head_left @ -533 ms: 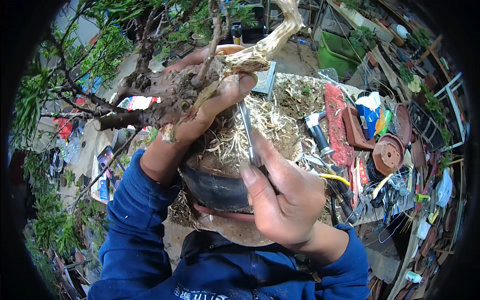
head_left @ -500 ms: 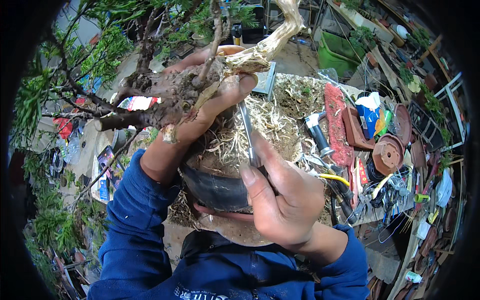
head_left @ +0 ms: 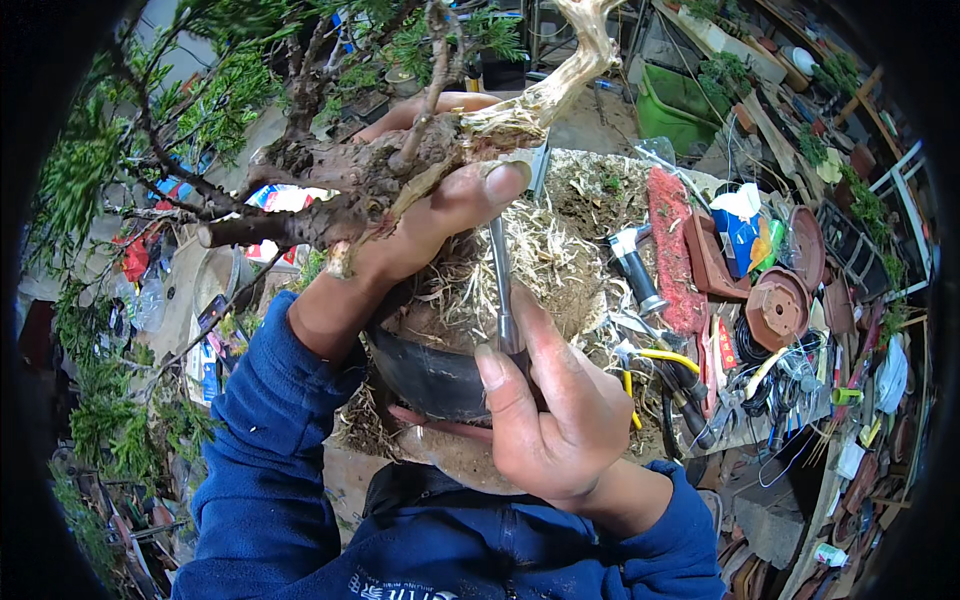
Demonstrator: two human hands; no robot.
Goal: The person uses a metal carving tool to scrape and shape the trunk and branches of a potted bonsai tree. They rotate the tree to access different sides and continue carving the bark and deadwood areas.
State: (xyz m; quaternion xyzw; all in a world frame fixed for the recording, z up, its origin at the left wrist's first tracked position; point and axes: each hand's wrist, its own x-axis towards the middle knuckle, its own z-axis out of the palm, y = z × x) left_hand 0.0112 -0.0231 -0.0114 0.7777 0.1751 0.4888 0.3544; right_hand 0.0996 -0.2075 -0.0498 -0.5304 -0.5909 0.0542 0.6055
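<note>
My left hand [head_left: 440,212] is wrapped round the gnarled trunk [head_left: 340,185] of a small juniper, its thumb along the near side and some fingers beyond the wood. Green foliage [head_left: 90,400] hangs at the left. At the upper right the trunk runs into a pale, barkless length of deadwood [head_left: 565,85]. Pinched in my right hand [head_left: 565,425] is a slim metal carving tool [head_left: 503,280], pointing up toward the wood; its tip is hidden behind my left thumb. Underneath, pale wood shavings [head_left: 465,285] lie over a round turntable-like stand with a black side [head_left: 425,375].
Right of the stand lie a black-and-silver cylindrical tool [head_left: 637,275] and a red fibrous strip [head_left: 676,250]. Brown pots [head_left: 777,308], cables and hand tools crowd the table's right side. A green bin [head_left: 680,105] stands behind. Branches reach far out to the left.
The trunk and my left thumb have shifted slightly right. My right hand has moved a little left and nearer to me, and the carving tool now stands more upright.
</note>
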